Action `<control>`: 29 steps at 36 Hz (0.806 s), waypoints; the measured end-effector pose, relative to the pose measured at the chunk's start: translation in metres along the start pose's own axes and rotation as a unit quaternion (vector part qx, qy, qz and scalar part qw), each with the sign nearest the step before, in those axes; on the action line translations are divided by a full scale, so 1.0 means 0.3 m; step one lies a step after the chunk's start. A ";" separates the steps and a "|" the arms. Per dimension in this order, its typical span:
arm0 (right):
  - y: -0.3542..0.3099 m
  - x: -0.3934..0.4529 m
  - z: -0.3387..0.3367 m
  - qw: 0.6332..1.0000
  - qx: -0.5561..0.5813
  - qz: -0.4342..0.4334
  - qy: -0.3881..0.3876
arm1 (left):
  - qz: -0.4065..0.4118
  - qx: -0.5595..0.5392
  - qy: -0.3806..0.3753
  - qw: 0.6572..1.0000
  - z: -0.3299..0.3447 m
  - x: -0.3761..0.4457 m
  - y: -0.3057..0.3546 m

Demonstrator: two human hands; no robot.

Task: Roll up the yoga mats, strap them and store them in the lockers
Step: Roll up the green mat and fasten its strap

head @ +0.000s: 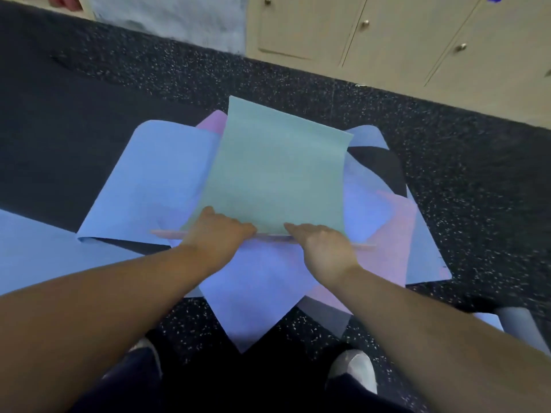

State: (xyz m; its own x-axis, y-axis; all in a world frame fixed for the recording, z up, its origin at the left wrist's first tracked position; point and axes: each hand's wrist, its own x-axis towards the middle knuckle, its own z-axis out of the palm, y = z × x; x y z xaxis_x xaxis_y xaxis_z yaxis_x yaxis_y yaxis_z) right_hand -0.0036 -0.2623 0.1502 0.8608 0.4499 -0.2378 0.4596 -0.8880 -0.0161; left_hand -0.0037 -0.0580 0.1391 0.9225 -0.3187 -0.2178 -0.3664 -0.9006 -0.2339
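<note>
Both hands, left (219, 234) and right (320, 245), gripped the near edge of the teal mat (277, 180), topmost on a messy pile of blue mats (149, 186) and a pink mat (384, 257) on the speckled floor (477, 174). Lockers (372, 34) stood shut beyond; a grey roll (518, 326) lay right.

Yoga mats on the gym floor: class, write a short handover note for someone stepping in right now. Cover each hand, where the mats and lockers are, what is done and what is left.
Left hand and right hand: both grip the near edge of the green mat, side by side.
Green mat: lies flat on top of the pile, stretching away toward the lockers.
Under it: blue mats and a pink mat, spread out and overlapping on the speckled floor.
Lockers: doors closed, along the far wall.
Done: nothing rolled yet; no strap in sight.
Left: roll the green mat, strap it, store it, then the others.
</note>
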 end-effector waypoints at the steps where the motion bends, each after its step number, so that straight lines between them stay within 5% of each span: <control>1: 0.004 0.001 0.014 1.000 -0.016 -0.002 0.001 | -0.001 0.006 -0.001 1.000 0.010 0.005 0.002; 9: 0.048 0.019 0.140 0.999 0.031 0.013 0.041 | -0.035 -0.110 0.032 0.993 0.100 0.058 0.048; 16: 0.082 0.051 0.220 0.999 0.031 0.034 -0.001 | 0.024 -0.177 0.039 0.983 0.193 0.113 0.065; 19: 0.090 0.066 0.258 0.999 0.022 0.040 -0.018 | 0.077 -0.223 0.111 0.965 0.254 0.132 0.069; 23: 0.111 0.091 0.344 0.999 0.007 0.045 -0.004 | 0.085 -0.211 0.031 0.973 0.306 0.151 0.075; 29: 0.087 0.113 0.464 0.994 0.015 0.075 0.072 | 0.092 -0.164 0.020 0.982 0.413 0.153 0.114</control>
State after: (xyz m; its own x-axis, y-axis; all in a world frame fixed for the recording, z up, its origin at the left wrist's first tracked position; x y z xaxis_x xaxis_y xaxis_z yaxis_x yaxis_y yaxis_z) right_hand 0.0071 -0.2835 0.0066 0.9426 0.3190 -0.0989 0.3186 -0.9477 -0.0197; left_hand 0.0111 -0.0667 0.0039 0.8512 -0.4898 -0.1886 -0.4741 -0.8717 0.1240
